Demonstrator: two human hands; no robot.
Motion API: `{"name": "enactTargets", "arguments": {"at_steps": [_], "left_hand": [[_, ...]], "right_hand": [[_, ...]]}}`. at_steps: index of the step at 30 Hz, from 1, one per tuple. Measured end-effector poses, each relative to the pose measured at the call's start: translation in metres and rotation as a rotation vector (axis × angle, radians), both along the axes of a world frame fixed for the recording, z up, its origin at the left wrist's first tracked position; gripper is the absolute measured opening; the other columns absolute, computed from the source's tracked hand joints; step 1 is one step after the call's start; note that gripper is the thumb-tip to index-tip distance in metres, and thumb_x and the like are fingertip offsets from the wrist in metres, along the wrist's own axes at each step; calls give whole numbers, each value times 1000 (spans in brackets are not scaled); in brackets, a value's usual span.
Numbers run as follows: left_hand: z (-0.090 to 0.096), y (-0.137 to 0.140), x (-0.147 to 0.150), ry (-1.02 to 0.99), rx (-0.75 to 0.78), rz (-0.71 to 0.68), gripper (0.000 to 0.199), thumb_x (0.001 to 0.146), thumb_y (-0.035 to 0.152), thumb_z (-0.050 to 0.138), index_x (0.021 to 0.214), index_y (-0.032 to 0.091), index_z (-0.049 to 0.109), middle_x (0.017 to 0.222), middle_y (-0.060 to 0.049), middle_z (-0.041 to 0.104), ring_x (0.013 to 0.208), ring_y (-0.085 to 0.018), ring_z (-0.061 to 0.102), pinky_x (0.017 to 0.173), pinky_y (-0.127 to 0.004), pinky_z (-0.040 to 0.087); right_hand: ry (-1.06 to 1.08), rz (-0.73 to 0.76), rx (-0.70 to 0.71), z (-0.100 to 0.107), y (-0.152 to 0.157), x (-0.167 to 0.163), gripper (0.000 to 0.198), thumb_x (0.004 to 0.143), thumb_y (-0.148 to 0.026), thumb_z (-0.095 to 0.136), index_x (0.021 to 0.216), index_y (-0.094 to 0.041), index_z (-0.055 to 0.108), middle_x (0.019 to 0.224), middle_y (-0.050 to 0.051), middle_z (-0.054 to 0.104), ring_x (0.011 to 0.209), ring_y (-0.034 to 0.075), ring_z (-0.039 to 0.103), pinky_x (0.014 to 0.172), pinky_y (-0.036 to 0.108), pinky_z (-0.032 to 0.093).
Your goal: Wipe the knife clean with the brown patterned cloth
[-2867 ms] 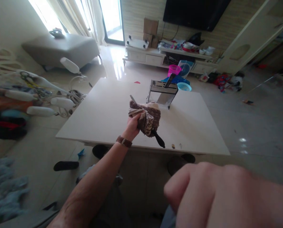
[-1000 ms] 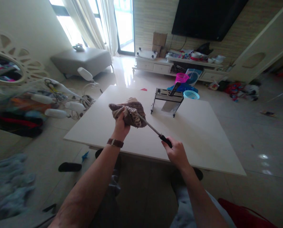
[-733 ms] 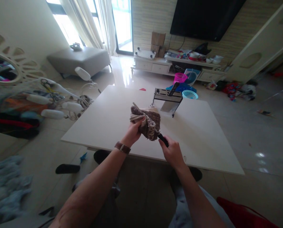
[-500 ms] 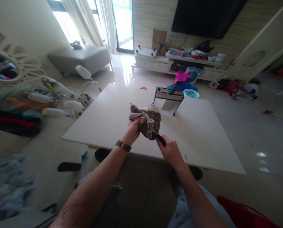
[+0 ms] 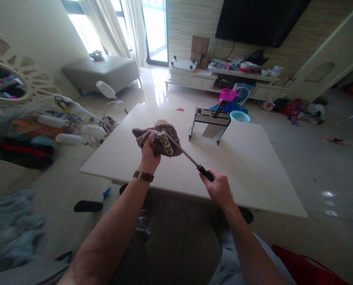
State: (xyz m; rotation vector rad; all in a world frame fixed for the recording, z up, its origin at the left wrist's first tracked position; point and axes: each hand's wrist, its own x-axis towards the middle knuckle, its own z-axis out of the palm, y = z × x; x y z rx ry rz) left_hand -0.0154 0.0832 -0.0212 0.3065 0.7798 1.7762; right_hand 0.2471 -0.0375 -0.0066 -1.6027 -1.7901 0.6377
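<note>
My right hand (image 5: 219, 188) is wrapped around the black handle (image 5: 206, 173) of a slim metal rod (image 5: 187, 156) — from that grip the shaft slants forward and to the left, its long axis aimed at the bundled brown cloth (image 5: 172, 132). The far end lies against the cloth, though I cannot tell where the tip stops. My left hand (image 5: 150, 154) clasps the cloth above the white table (image 5: 253, 166) and is the nearer one to that end. Beyond the rod — well apart from both hands — stands a metal-framed rack (image 5: 208, 118).
</note>
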Motion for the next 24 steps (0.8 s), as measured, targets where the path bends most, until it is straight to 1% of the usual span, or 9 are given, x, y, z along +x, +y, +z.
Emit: {"name": "enactTargets", "arguments": {"at_steps": [2, 6, 8, 11, 15, 18, 21, 24], "left_hand": [[1, -3, 7, -23, 23, -35, 37, 72, 36, 92, 100, 25, 71, 105, 0, 80, 111, -19, 73, 102, -33, 58], [4, -16, 33, 8, -14, -214, 37, 69, 29, 93, 98, 20, 72, 98, -3, 80, 104, -21, 75, 99, -36, 60], [5, -24, 47, 29, -19, -304, 36, 68, 25, 92, 99, 19, 73, 95, -5, 80, 101, -23, 77, 96, -37, 62], [4, -32, 61, 46, -29, -371, 35, 69, 22, 91, 99, 19, 74, 99, -5, 81, 97, -23, 78, 92, -37, 63], [2, -35, 68, 43, -46, -368, 33, 67, 22, 91, 95, 17, 73, 101, -7, 81, 93, -22, 78, 90, -36, 62], [3, -35, 69, 39, -52, -312, 37, 65, 20, 92, 96, 18, 73, 97, -5, 81, 91, -22, 78, 91, -37, 62], [6, -36, 70, 37, -51, -248, 37, 62, 20, 94, 93, 19, 73, 92, -3, 80, 85, -20, 77, 86, -34, 62], [8, -35, 67, 33, -49, -201, 36, 61, 20, 94, 91, 19, 74, 91, -2, 80, 81, -17, 76, 83, -32, 62]], "right_hand": [[40, -65, 16, 1, 1, -1, 33, 93, -49, 63, 80, -20, 70, 61, 0, 61, 58, 16, 52, 60, 27, 35], [90, -143, 30, -1, 3, -3, 36, 93, -52, 62, 84, -18, 72, 65, 2, 65, 62, 17, 56, 61, 28, 38], [80, -136, 26, -2, 2, -6, 36, 93, -51, 61, 85, -18, 72, 66, 2, 65, 61, 17, 55, 61, 28, 38], [21, -71, 24, -4, 1, -9, 34, 94, -49, 61, 83, -19, 72, 63, 1, 62, 58, 16, 51, 60, 28, 35], [-36, -10, 36, -4, -1, -12, 31, 95, -45, 60, 78, -21, 69, 62, 1, 60, 58, 16, 49, 61, 29, 33], [-43, -4, 30, -3, -1, -11, 28, 94, -42, 60, 78, -21, 69, 62, 0, 58, 59, 16, 49, 61, 29, 34], [-43, 11, 26, -1, -1, -11, 26, 93, -41, 60, 79, -22, 70, 62, 0, 58, 59, 16, 49, 61, 28, 34], [-48, 27, 17, 0, 1, -10, 24, 93, -38, 60, 80, -21, 70, 63, 0, 59, 59, 16, 49, 62, 28, 35]]}}
